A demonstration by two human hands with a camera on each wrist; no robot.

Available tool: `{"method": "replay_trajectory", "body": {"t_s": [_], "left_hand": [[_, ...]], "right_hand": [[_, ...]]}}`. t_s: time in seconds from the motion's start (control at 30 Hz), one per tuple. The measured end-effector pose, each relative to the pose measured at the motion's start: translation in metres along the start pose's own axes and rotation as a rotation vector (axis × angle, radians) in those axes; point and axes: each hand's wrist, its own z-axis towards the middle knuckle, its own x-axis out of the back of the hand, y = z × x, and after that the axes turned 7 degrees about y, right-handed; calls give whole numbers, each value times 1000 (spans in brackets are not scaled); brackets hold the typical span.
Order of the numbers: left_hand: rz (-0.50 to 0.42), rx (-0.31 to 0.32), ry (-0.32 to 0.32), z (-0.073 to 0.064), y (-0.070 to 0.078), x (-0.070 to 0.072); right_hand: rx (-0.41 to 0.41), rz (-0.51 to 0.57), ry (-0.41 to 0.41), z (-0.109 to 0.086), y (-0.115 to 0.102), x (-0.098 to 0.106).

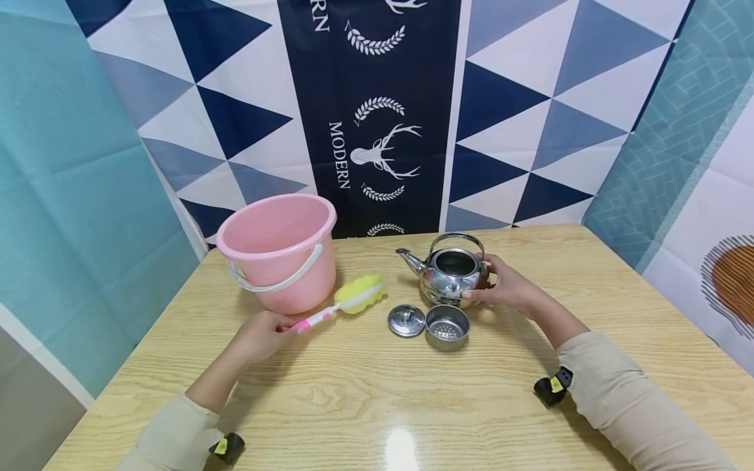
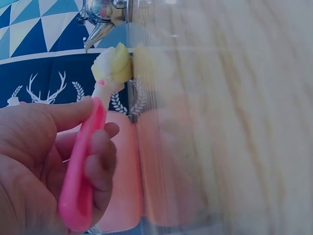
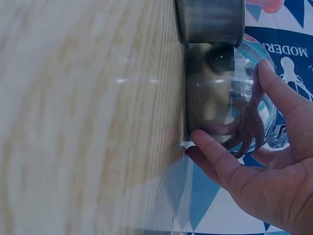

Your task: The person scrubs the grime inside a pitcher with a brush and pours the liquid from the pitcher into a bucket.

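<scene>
My left hand (image 1: 262,337) grips the pink-and-white handle of a sponge bottle brush (image 1: 360,293). Its yellow and white sponge head points right, toward the kettle. In the left wrist view, thumb and fingers curl round the pink end of the handle (image 2: 78,181). A shiny steel kettle (image 1: 449,282) stands lidless, its spout to the left and its handle raised. Holding the kettle's right side is my right hand (image 1: 508,286), thumb and fingers spread round the body in the right wrist view. A steel strainer basket (image 1: 448,332) and the kettle lid (image 1: 406,320) lie in front.
A pink bucket (image 1: 300,278) with a white handle stands at the back left, just beyond my left hand. The wooden table (image 1: 365,399) meets a patterned cloth backdrop (image 1: 377,118) at its far edge.
</scene>
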Motion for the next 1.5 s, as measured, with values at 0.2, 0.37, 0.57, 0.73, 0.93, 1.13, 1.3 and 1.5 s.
{"method": "replay_trajectory", "body": {"t_s": [0.2,0.37,0.57,0.73,0.93,1.13,1.3,1.5], "left_hand": [[46,45,-66,-2,3,-1],[168,-44,-12,-1,5,-3],[297,-88,-3,0,7,-6],[377,-79,-32,-2,8,-7],[411,-104,-41,-3,11,-7],[388,-118,-30,-2,15,-7],[348,-126,3,0,19,-9],[348,-153,36,1,24,-12]], "right_hand": [[0,-7,0,0,0,0],[-3,-5,0,0,0,1],[-4,-9,0,-1,0,1],[0,-14,-2,0,1,1],[-3,-18,-1,2,2,0],[-2,-11,1,3,3,0],[-4,-13,5,3,2,0],[-3,19,-9,1,1,-2]]}}
